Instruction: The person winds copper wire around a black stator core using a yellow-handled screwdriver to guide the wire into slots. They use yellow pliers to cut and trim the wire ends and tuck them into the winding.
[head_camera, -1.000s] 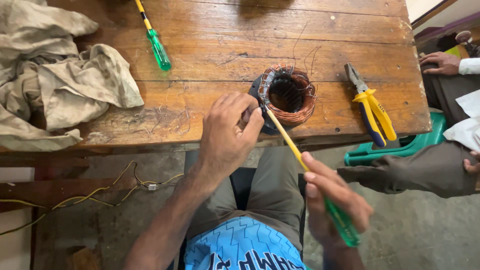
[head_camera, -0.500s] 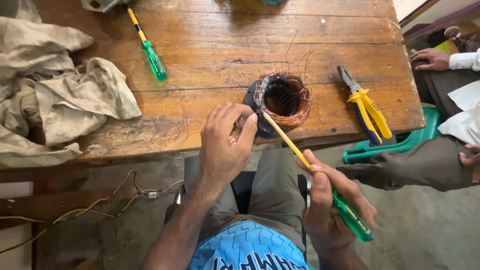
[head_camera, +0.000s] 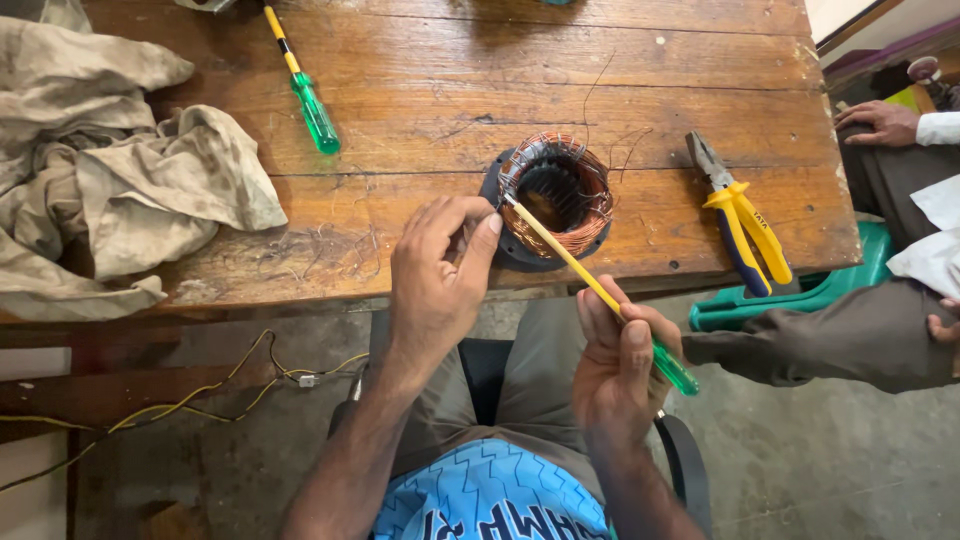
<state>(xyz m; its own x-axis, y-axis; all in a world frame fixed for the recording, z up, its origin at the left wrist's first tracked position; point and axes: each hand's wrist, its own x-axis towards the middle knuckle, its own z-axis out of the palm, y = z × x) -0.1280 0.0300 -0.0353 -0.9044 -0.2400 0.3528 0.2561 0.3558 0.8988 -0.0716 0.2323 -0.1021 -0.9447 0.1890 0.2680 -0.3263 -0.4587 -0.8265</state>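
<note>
Steadying the copper-wound stator (head_camera: 555, 200) at its seven-o'clock rim, my left hand (head_camera: 440, 270) pinched narrow; my right hand (head_camera: 620, 365) gripped the screwdriver (head_camera: 600, 290). Heavy core, I judged, windings fragile.

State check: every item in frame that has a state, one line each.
left hand: fingers pinched at the stator's near rim
right hand: gripping the yellow screwdriver
yellow screwdriver: tip at the coil
stator: flat on the table, copper winding exposed
green screwdriver: lying loose
pliers: lying loose, jaws shut
cloth: crumpled
</note>
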